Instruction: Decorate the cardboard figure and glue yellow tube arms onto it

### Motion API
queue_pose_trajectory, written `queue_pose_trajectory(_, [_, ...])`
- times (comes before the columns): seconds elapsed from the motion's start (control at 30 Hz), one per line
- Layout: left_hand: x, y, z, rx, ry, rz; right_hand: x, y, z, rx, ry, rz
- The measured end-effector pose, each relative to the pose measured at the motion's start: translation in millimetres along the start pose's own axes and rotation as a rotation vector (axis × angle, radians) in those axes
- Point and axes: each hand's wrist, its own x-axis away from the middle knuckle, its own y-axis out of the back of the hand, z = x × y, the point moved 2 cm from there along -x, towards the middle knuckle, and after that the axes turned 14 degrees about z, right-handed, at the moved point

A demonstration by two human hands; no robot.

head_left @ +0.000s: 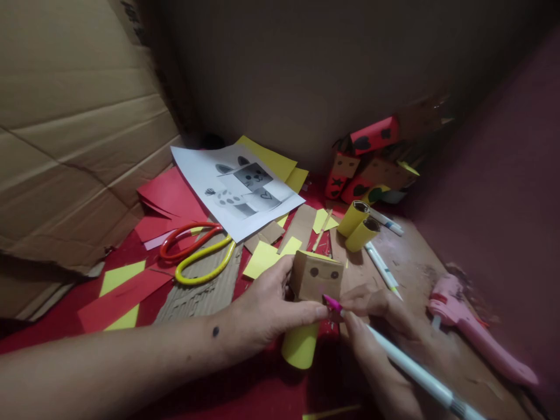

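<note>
My left hand [269, 306] is closed around a small cardboard figure [321, 274], its thumb across the front. The figure has a brown box head with two dark round eyes, and a yellow tube body [301, 347] below it. Pinched in my right hand [385, 332] is a felt-tip pen [415, 364] with a white barrel and a pink tip end. That tip is at the lower part of the box face, where a faint pink mark shows. I cannot tell whether tip and cardboard touch.
Scissors [205, 265] with red and yellow handles lie left, near a printed animal picture [251, 192] and paper scraps. Two yellow tubes [363, 230] stand behind my hands beside other pens [380, 262]. A pink glue gun [472, 326] lies right; red figures [345, 169] sit at the back.
</note>
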Motion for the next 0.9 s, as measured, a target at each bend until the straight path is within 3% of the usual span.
queue_pose_trajectory(0.27, [1, -1.4, -2, -0.012, 0.006, -0.009, 1, 3, -1, -0.072, -0.025, -0.004])
queue_pose_trajectory(0.43, [1, 1.8, 1, -0.067, -0.009, 0.001, 1, 7, 1, -0.206, 0.063, -0.084])
queue_pose_trajectory(0.63, [1, 0.2, -3, -0.056, 0.004, 0.009, 2, 8, -3, -0.275, 0.006, -0.149])
queue_pose_trajectory(0.8, [1, 1.5, -3, -0.072, 0.024, -0.016, 3, 1, 0, -0.239, 0.016, -0.148])
queue_pose_trajectory(0.9, [2, 1.3, -2, -0.037, 0.023, -0.012, 4, -6, -1, -0.282, 0.005, -0.222])
